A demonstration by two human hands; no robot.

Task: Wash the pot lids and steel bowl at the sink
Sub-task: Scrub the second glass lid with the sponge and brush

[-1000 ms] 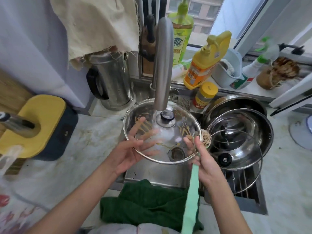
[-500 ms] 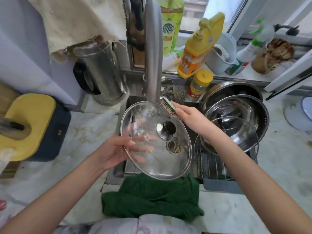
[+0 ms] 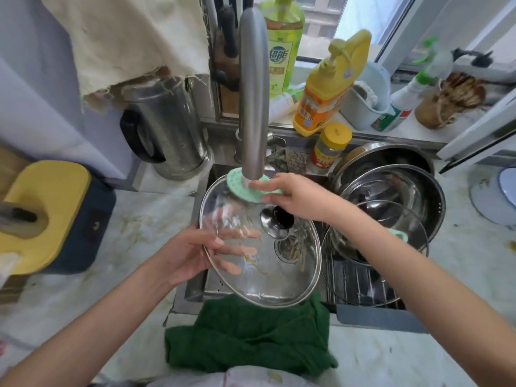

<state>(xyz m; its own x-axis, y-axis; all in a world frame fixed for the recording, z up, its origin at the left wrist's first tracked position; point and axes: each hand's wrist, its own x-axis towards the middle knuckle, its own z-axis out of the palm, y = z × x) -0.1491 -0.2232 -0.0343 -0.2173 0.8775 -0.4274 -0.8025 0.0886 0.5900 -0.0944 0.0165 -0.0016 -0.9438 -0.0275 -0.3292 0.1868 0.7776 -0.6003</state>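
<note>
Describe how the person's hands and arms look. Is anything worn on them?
Nothing is worn. The left hand and the right hand are bare: no gloves, rings, watch or bracelet can be seen. The left forearm and the right forearm are also uncovered, and no sleeve comes into view. The nails that show look short, without visible polish.

A window point(image 3: 396, 20) at the upper right lets in bright daylight, and a building point(image 3: 318, 8) shows outside it. The wall point(image 3: 30, 93) at the left is pale lilac, with a frayed beige cloth point(image 3: 134, 43) hanging before it. The table point(image 3: 83, 303) is light marbled stone, stained in places.
</note>
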